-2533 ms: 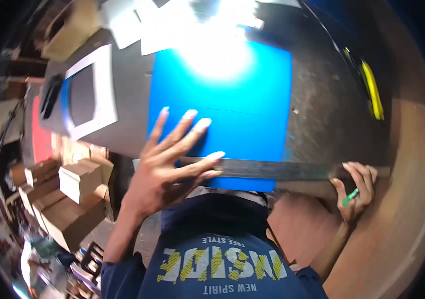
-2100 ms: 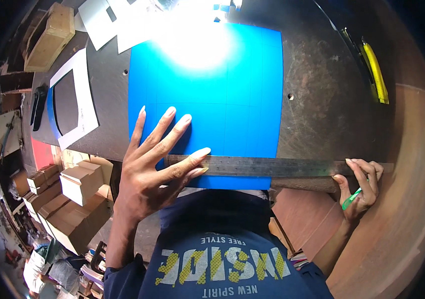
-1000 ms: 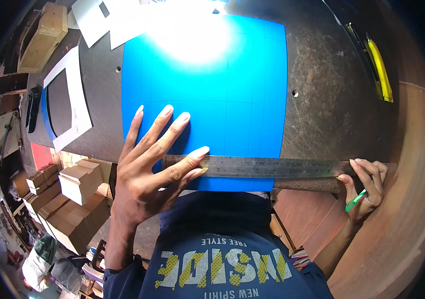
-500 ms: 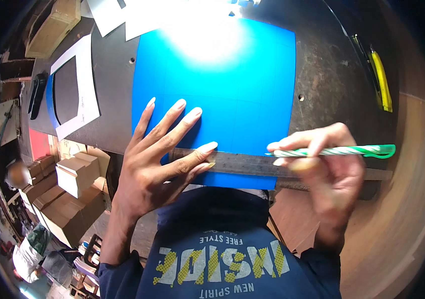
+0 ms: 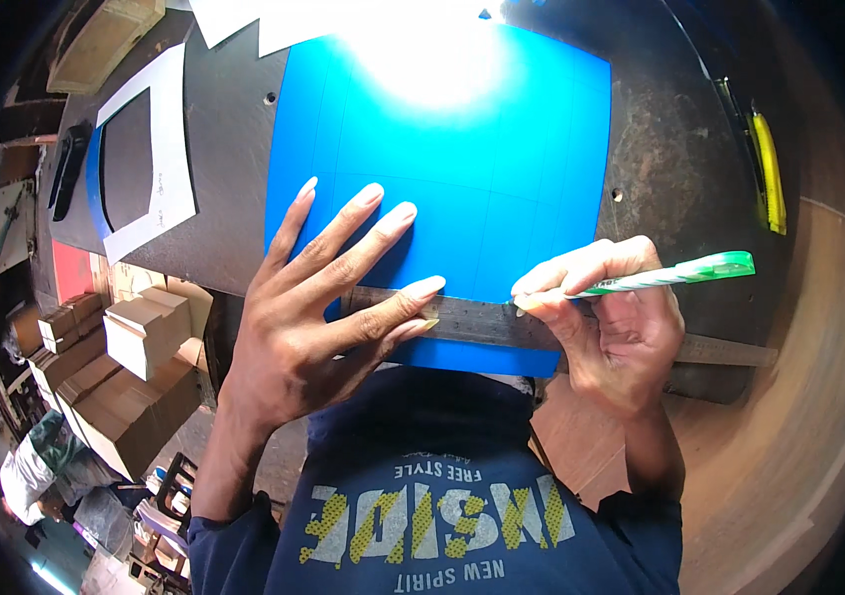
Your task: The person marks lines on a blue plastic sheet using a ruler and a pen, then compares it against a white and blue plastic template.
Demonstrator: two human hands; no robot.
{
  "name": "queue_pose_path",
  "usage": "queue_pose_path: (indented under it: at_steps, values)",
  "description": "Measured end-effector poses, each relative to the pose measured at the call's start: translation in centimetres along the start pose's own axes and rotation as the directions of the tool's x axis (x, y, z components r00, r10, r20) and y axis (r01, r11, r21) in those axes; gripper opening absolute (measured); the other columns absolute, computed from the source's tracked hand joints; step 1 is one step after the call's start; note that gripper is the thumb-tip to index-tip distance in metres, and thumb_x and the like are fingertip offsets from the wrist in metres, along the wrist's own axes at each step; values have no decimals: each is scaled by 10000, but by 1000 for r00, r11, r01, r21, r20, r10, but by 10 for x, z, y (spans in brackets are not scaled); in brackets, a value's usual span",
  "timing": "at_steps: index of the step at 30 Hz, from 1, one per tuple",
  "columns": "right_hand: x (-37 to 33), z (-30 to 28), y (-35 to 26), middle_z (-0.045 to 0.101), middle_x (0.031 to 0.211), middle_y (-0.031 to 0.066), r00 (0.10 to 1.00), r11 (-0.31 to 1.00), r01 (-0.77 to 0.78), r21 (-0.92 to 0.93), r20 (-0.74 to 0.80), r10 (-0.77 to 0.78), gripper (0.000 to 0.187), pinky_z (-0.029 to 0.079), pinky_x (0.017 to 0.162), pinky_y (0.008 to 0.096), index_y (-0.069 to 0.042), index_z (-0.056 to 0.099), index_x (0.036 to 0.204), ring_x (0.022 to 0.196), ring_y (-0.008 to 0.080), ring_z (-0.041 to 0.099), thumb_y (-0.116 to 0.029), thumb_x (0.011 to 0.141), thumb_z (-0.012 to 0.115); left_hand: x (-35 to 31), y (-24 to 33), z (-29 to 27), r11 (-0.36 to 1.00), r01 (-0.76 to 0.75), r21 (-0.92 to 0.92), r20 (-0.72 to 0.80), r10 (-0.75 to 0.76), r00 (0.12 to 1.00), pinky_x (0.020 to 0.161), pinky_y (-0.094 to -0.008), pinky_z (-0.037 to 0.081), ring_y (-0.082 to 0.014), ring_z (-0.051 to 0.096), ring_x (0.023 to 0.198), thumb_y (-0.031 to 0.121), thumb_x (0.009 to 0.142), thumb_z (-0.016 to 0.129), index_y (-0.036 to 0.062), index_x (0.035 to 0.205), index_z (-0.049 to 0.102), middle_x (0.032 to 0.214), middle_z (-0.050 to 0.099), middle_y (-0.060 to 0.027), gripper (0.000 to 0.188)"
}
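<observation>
A bright blue sheet [image 5: 532,149], marked with thin ruled lines, lies on the dark tabletop. Across its near part runs a metal ruler [image 5: 482,325], its right end reaching past the sheet. My left hand [image 5: 313,297] is spread out, thumb and lower fingers on the ruler, the other fingertips on the sheet. Between the thumb and fingers of my right hand [image 5: 611,317] is a green-and-white striped pen [image 5: 680,276]. The pen's tip is at the ruler's far edge, close to the sheet's right side. Strong glare whitens the far part of the sheet.
On the dark table [image 5: 661,129] a yellow cutter knife [image 5: 768,174] lies at the right. To the left are a white paper frame [image 5: 175,149], a black tool [image 5: 69,171] and a wooden box [image 5: 105,45]. Cardboard boxes [image 5: 135,397] stand below left.
My right hand and the pen have moved a little left along the ruler, and the pen points up more steeply. My left hand still presses on the ruler.
</observation>
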State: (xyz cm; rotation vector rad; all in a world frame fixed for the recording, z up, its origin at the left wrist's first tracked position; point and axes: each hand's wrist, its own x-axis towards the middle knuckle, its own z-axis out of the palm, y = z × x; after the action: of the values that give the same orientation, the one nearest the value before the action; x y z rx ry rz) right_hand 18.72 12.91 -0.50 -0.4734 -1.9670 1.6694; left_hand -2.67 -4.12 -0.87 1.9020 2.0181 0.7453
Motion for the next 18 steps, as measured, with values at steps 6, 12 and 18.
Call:
queue_pose_path:
  at_steps: [6, 12, 18]
  values:
    - [0, 0, 2, 702, 948, 154, 1000, 1000, 24, -6, -1, -24, 203, 641, 788, 318, 22, 549, 1060, 910, 200, 748, -25, 955, 716, -1, 0, 2, 1000, 4, 8, 3, -4, 1000, 1249, -609, 279, -313, 508, 1426, 334, 756, 866, 379, 1157, 775, 1454, 624, -67, 415]
    - [1, 0, 2, 703, 943, 150, 999, 999, 33, -21, -4, -33, 208, 636, 785, 310, 25, 555, 1059, 903, 196, 748, -30, 951, 725, -2, -2, 2, 1000, 12, -26, 10, -12, 1000, 1266, -575, 236, -270, 497, 1441, 273, 793, 868, 419, 1223, 736, 1471, 613, -54, 473]
    - [7, -2, -16, 692, 907, 166, 993, 965, 63, -256, 111, -36, 233, 600, 755, 333, 19, 545, 1037, 866, 220, 723, 55, 912, 738, -1, 1, 1, 1000, 9, -20, 11, -9, 1000, 1264, -575, 236, -273, 495, 1443, 274, 796, 867, 413, 1228, 735, 1469, 615, -58, 473]
